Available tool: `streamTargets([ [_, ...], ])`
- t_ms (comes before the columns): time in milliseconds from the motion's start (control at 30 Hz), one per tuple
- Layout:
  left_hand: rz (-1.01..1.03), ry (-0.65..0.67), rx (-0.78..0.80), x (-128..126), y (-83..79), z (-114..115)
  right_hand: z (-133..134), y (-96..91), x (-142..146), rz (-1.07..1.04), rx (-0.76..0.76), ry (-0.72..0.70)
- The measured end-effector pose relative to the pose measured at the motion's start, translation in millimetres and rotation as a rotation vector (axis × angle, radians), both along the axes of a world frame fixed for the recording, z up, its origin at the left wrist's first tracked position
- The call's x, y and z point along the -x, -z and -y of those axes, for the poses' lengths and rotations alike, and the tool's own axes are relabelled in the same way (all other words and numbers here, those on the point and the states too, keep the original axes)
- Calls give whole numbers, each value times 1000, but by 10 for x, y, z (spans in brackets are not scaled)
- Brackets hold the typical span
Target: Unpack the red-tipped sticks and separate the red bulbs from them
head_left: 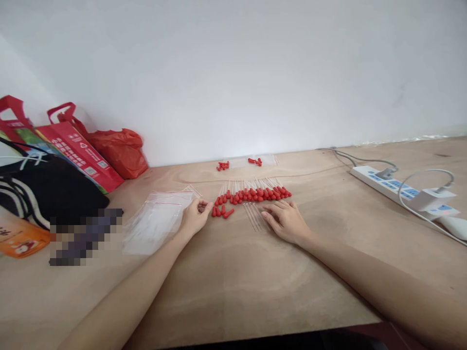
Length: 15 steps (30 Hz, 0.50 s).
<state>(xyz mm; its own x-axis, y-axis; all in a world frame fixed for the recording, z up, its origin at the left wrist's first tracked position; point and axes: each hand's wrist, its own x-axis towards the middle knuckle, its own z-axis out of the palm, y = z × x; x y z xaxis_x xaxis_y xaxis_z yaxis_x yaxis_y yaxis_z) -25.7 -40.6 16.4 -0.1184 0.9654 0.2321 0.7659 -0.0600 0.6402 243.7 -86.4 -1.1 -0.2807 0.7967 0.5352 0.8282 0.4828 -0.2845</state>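
Nearest us, the bare wooden surface (226,291) spreads between our forearms. To the left lie an orange packet (25,243) and a dark, pixelated object (87,236). Our right hand (286,221) lies low, its fingers loosely bent and their tips beside a few bare clear tubes (253,218); we cannot tell whether it pinches one. Our left hand (196,214) has its fingertips drawn together next to some loose red bulbs (228,214), and we cannot tell whether it grasps one. Flat clear bags (153,223) lie just left of it. Beyond our hands sits a row of red-bulbed droppers (253,195), bulbs toward us, stems pointing away. A white power strip (394,185) with plugs is well to the right; a black bag (65,187) and red bags (82,153) are on the left. Farther back, we see small clear pouches (239,163) with more red bulbs near the pale wall (233,73).
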Motion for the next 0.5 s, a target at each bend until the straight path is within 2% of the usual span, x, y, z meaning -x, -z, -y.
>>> streamTargets([
  [133,-63,-11,103,-37,-65,-197,24,-39,-23,-16,16,2],
  [267,-116,-7,166,-103,-98,-342,97,-96,-14,-6,79,-95],
  [500,-150,9,219,-135,-92,-374,181,-120,267,63,145,-52],
])
